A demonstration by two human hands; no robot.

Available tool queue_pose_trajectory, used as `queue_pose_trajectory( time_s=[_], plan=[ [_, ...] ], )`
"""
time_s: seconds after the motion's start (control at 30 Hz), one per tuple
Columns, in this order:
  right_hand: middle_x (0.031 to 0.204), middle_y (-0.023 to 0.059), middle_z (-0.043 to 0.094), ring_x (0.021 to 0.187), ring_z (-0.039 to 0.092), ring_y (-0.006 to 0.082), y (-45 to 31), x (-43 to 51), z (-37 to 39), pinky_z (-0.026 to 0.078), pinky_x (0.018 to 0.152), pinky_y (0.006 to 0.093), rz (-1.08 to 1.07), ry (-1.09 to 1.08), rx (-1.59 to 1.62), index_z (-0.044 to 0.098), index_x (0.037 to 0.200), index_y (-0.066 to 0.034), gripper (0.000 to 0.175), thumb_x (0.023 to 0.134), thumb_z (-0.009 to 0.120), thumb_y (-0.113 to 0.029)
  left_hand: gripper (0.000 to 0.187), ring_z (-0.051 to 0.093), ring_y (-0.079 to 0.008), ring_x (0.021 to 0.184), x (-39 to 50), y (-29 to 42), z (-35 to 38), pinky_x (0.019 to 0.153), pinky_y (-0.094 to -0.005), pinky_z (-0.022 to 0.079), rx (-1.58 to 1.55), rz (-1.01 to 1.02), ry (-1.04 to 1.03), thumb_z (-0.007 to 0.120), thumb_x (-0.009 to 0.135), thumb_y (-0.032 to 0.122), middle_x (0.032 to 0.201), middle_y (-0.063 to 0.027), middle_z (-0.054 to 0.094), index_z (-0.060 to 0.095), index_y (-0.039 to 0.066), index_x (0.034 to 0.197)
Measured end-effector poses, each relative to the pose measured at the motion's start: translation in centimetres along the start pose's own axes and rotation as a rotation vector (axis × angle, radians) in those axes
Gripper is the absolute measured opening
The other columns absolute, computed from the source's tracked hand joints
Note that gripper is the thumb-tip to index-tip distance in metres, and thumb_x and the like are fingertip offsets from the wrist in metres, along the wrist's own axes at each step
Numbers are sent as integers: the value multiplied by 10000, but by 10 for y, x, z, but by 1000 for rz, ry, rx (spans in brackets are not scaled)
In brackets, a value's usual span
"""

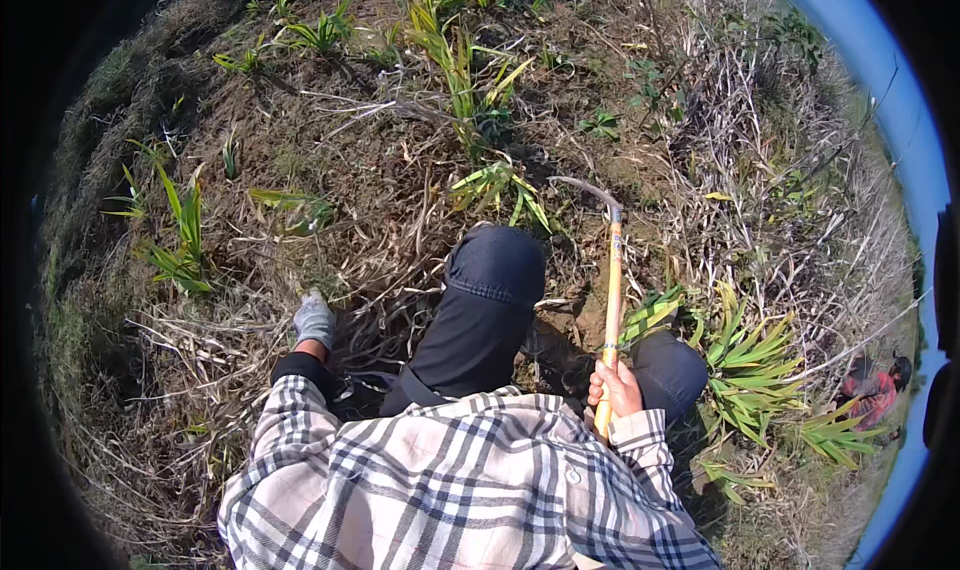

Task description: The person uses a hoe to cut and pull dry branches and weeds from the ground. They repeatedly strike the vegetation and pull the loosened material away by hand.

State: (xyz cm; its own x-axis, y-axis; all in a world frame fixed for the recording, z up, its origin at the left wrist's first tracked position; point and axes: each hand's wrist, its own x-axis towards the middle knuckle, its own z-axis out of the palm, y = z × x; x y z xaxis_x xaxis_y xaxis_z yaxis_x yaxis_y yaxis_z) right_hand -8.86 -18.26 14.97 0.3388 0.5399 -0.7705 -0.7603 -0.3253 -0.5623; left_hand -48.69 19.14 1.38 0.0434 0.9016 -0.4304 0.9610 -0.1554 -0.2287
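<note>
My right hand (616, 387), bare, grips the lower part of a sickle's long yellow handle (613, 292). The sickle's curved metal blade (586, 186) points up and to the left, over the soil. My left hand (314, 322) wears a pale grey glove and is down at a tangle of dry grass (247, 330), just below a wispy weed tuft (304, 259). Its fingers are partly hidden, so whether they hold stems cannot be seen. Between the hands rises a dark-clad knee (495, 270); another dark-clad knee (669, 375) is beside my right hand.
Strap-leaved green plants grow at the left (184, 232), top centre (457, 67) and right (750, 367). A cut-looking leaf clump (502, 187) lies ahead. Tall dry stalks (742, 142) cover the right slope. Another person (874, 390) in red is at the far right.
</note>
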Motion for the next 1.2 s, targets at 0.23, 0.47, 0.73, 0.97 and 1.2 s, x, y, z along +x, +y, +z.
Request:
queue_pose_trajectory(
  time_s=[0.23,0.47,0.73,0.97,1.2],
  plan=[
    [698,9,417,493,470,119,-14,30,12,439,442,264,-77,37,-228,413,975,-104,159,872,521,-158,291,580,-312,1021,6,35,49,830,-430,470,155,251,-246,444,838,153,1070,-165,600,589,88,1082],
    [662,-11,463,502,445,63,-58,150,67,394,450,207,-328,-27,-384,482,986,-33,215,830,598,-124,279,628,-320,874,29,31,-73,707,-412,491,371,708,-590,585,763,275,954,-132,653,667,79,944],
    [605,21,464,436,487,110,-89,223,153,418,397,267,-293,-40,-691,431,862,-61,216,800,611,-163,218,627,-289,713,-9,102,-239,610,-418,475,380,750,-20,549,809,220,752,-100,620,610,94,976],
    [761,136,580,631,578,284,-59,211,122,458,590,376,-85,-111,-880,487,1015,-61,319,772,621,-220,645,325,-349,1255,113,277,-222,1051,-481,220,73,1155,569,575,808,299,1376,-185,316,309,66,1348],
    [695,79,558,503,545,147,-67,198,111,459,495,303,-95,15,-959,475,1114,-51,377,789,617,-181,405,586,-302,965,224,331,-155,808,-456,452,-194,475,21,523,821,257,993,-204,606,491,34,1156]
  ],
)
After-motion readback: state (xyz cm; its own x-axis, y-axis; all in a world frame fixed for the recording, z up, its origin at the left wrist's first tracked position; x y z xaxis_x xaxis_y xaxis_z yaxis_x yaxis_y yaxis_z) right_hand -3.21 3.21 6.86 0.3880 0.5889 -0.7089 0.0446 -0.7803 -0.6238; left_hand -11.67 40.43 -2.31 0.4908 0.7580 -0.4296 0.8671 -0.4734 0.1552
